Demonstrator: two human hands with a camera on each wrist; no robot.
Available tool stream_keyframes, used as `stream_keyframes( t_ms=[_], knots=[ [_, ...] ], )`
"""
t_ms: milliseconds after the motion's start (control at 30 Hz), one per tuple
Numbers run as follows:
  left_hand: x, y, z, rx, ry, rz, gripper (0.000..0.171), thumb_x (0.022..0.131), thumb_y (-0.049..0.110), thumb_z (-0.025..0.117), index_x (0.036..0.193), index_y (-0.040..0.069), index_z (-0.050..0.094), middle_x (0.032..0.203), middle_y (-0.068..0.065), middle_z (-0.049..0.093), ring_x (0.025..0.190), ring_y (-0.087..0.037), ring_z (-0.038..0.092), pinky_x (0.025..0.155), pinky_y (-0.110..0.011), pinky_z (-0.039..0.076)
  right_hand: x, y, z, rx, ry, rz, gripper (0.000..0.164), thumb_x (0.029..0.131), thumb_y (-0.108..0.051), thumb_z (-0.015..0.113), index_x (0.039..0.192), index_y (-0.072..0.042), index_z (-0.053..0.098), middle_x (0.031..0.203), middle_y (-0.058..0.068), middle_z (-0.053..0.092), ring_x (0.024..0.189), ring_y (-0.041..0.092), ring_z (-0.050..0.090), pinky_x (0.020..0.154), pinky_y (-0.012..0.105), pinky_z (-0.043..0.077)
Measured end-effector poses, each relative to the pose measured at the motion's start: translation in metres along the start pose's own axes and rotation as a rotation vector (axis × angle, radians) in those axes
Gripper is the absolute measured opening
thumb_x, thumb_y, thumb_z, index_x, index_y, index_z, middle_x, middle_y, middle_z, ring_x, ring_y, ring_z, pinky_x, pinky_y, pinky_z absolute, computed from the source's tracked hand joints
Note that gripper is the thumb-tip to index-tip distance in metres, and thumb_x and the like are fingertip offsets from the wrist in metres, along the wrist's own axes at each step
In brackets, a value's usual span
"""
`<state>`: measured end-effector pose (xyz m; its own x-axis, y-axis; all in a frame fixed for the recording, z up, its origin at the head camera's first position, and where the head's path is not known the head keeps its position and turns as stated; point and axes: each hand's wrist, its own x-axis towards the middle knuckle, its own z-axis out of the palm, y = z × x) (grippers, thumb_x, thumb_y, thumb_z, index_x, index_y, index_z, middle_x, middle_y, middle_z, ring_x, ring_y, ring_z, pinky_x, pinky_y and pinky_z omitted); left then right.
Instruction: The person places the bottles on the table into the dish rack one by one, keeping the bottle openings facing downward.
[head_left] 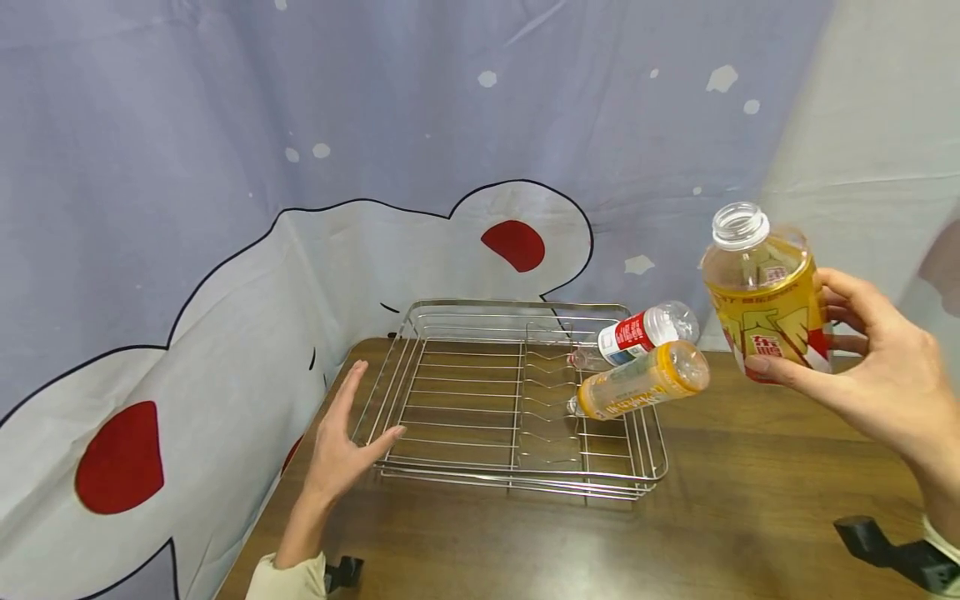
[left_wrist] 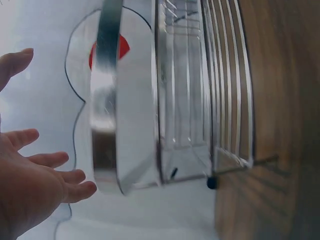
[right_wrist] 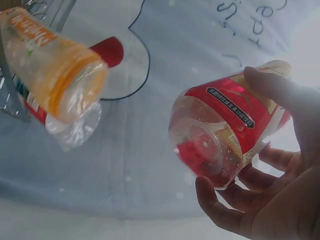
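My right hand grips an uncapped plastic bottle with a yellow and red label, held up in the air right of the rack. In the right wrist view, the thumb and fingers wrap this bottle and its clear base shows. My left hand is spread beside the left side of a metal wire rack, holding nothing. Two plastic bottles lean over the rack's right side: one with an orange label, one with a red and white label. Their necks point left into the rack.
The rack stands on a brown wooden table and has a wavy wire divider. Behind it hangs a printed cloth with white shapes and red spots.
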<state>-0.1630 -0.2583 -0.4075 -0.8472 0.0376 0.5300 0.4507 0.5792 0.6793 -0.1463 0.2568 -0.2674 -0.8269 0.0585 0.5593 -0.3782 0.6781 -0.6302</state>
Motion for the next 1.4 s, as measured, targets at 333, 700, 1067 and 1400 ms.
stream_keyframes(
  t_ms=[333, 700, 1067, 1400],
  knots=[
    [0.006, 0.025, 0.015, -0.098, -0.035, 0.222, 0.103, 0.069, 0.007, 0.085, 0.155, 0.004, 0.029, 0.158, -0.016, 0.03, 0.146, -0.03, 0.026, 0.115, -0.025, 0.022, 0.002, -0.023, 0.018, -0.098, -0.067, -0.245, 0.095, 0.05, -0.007, 0.098, 0.136, -0.014, 0.059, 0.108, -0.018, 0.061, 0.076, -0.007, 0.052, 0.068, 0.006, 0.04],
    [0.016, 0.055, 0.032, -0.184, -0.102, 0.373, 0.102, 0.079, 0.036, 0.084, 0.151, -0.007, 0.027, 0.16, -0.016, 0.025, 0.146, -0.035, 0.022, 0.119, -0.037, 0.019, -0.005, -0.041, 0.04, -0.206, -0.162, -0.451, 0.09, 0.053, -0.02, 0.096, 0.135, -0.017, 0.06, 0.111, -0.003, 0.065, 0.086, 0.01, 0.061, 0.069, 0.019, 0.048],
    [0.017, 0.081, 0.048, -0.268, -0.118, 0.541, 0.096, 0.083, 0.038, 0.08, 0.149, -0.009, 0.029, 0.158, -0.023, 0.026, 0.144, -0.039, 0.026, 0.118, -0.042, 0.023, -0.017, -0.056, 0.067, -0.34, -0.217, -0.567, 0.083, 0.056, -0.03, 0.09, 0.133, -0.018, 0.06, 0.114, 0.006, 0.064, 0.097, 0.028, 0.063, 0.071, 0.049, 0.054],
    [0.018, 0.09, 0.061, -0.355, -0.159, 0.527, 0.095, 0.076, 0.021, 0.087, 0.15, -0.004, 0.033, 0.157, -0.021, 0.028, 0.141, -0.041, 0.032, 0.106, -0.044, 0.043, -0.023, -0.06, 0.087, -0.395, -0.254, -0.631, 0.079, 0.056, -0.024, 0.088, 0.13, -0.017, 0.063, 0.11, 0.002, 0.064, 0.093, 0.026, 0.059, 0.069, 0.045, 0.053]
  ],
)
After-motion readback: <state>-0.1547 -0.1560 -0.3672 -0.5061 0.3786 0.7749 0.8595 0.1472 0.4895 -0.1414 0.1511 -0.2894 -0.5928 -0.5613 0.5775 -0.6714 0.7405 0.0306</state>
